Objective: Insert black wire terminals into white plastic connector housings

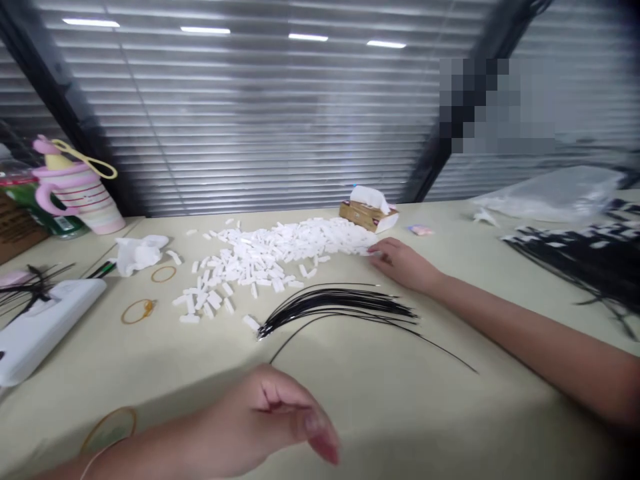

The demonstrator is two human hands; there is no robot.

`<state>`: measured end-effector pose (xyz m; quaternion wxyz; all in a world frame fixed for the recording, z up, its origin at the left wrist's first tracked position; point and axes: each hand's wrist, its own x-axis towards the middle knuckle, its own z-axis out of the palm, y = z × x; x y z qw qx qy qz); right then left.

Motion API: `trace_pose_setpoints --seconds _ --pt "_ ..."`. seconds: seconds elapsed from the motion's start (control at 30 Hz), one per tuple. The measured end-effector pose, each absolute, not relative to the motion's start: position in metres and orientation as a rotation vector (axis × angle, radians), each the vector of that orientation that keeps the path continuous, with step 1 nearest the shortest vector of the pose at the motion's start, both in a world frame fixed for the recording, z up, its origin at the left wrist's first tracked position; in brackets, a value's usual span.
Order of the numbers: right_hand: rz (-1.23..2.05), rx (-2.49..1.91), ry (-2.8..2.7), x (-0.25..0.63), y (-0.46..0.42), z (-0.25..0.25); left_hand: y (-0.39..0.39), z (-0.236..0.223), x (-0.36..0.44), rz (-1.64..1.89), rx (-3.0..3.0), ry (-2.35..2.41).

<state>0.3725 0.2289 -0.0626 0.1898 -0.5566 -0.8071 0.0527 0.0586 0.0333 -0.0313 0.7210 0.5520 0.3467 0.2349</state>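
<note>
White pieces [260,253] lie spread in a loose heap at far centre, probably for easy picking. The right hand [400,263] is at their right edge, fingers bent; I cannot tell if it pinches 1. Black wires [340,303] lie nearer, bunched at their left ends, perhaps to keep them aligned. 1 loose wire [450,354] runs towards the near left hand [280,420], which is curled, its grip unclear.

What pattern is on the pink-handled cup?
Reddish stripes around the pale cup, best seen in the head view.
</note>
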Motion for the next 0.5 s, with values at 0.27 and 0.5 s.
trace_pose_setpoints --seconds 0.27,0.5 --pt "0.634 -1.636 -1.965 0.339 0.200 -0.042 0.026 -0.044 0.061 0.662 1.112 0.721" --pt "1.881 -1.149 -1.693 0.259 0.079 -0.017 0.027 -0.052 0.061 0.963 1.042 0.819"
